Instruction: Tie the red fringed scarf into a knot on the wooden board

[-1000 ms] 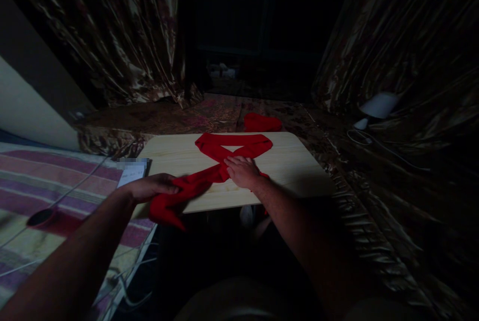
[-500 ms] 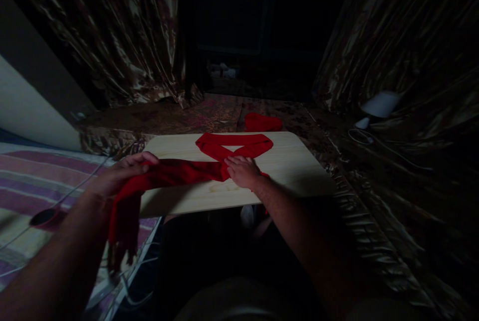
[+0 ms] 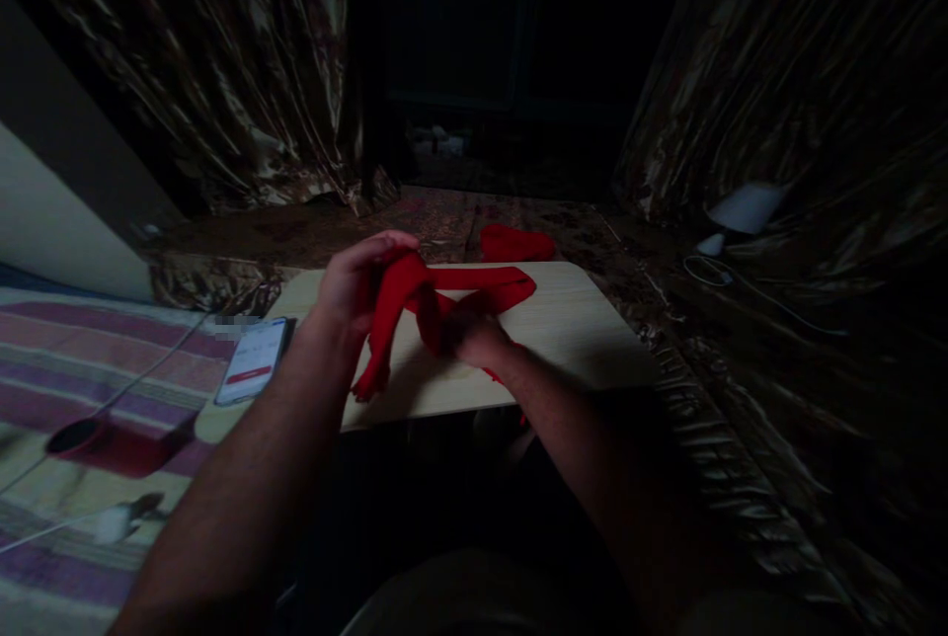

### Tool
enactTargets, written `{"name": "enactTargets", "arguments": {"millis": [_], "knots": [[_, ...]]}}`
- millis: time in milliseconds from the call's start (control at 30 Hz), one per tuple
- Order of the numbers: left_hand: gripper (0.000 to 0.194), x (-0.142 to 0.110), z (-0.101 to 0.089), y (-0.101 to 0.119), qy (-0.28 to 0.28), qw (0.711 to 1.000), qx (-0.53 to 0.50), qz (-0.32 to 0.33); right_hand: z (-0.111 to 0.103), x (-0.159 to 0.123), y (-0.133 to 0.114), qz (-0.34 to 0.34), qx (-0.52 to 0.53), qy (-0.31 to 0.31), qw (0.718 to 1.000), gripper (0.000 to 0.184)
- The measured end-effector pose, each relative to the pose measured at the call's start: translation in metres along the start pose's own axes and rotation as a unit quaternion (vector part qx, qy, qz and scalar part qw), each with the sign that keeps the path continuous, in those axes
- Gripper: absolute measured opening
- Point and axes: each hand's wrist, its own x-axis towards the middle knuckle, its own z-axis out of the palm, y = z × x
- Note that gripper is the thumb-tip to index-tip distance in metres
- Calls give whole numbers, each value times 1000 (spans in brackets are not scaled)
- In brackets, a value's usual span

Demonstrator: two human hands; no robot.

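Observation:
A long red scarf (image 3: 508, 292) lies in a crossed loop on a small pale wooden table (image 3: 578, 345). My left hand (image 3: 359, 280) is closed around one part of it, raised above the table's left half. From that hand the fringed end hangs down toward the tabletop. My right hand (image 3: 478, 340) is closed on the scarf where its strips cross, fingertips in shadow and partly behind the cloth. Another short fringed bit shows under my right wrist, near the table's front edge.
Behind the table lies a folded red cloth (image 3: 516, 243). A phone (image 3: 253, 359) with a lit screen rests at the table's left end. A dark red cup-like object (image 3: 111, 443) and white cables lie on the striped bedding (image 3: 44, 350). A white lamp (image 3: 745, 209) stands at right.
My left hand has moved right and up, carrying the scarf's end from beyond the table's left side toward the crossing. The phone is now uncovered. My right hand's fingers have curled in.

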Motion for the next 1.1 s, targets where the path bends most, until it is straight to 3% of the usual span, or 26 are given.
{"name": "enactTargets", "arguments": {"millis": [67, 200, 300, 367, 533, 633, 733, 800, 833, 900, 1033, 1100], "knots": [[22, 12, 15, -11, -16, 998, -11, -56, -10, 3, 10, 36, 200, 38, 978, 33], [24, 29, 27, -36, -19, 988, -30, -150, -29, -8, 32, 118, 461, 165, 864, 46], [27, 33, 27, -52, -23, 980, -36, -193, -38, -28, 33, 91, 637, 125, 755, 57], [25, 33, 29, -60, -31, 978, -36, -202, -44, -40, 28, 57, 701, 89, 705, 48], [31, 33, 27, -77, -28, 984, 55, -170, -58, -47, 23, 75, 723, 145, 672, 32], [35, 35, 6, -90, 57, 977, 178, -105, -72, -45, 29, 67, 741, 211, 633, 26], [29, 31, -25, -107, 166, 915, 367, -1, -90, -46, 30, 29, 739, 244, 627, 22], [33, 26, -41, -117, 158, 871, 463, 47, -102, -48, 27, 16, 732, 250, 633, 21], [37, 23, -47, -121, 145, 865, 477, 55, -107, -50, 24, 15, 729, 251, 637, 20], [43, 18, -51, -127, 110, 884, 451, 49, -116, -55, 17, 19, 724, 247, 643, 19], [44, 18, -47, -135, 40, 961, 272, -19, -127, -62, -1, 29, 719, 229, 656, 21], [45, 20, -46, -139, -2, 978, 201, -57, -131, -64, -9, 26, 718, 231, 656, 23]]}}
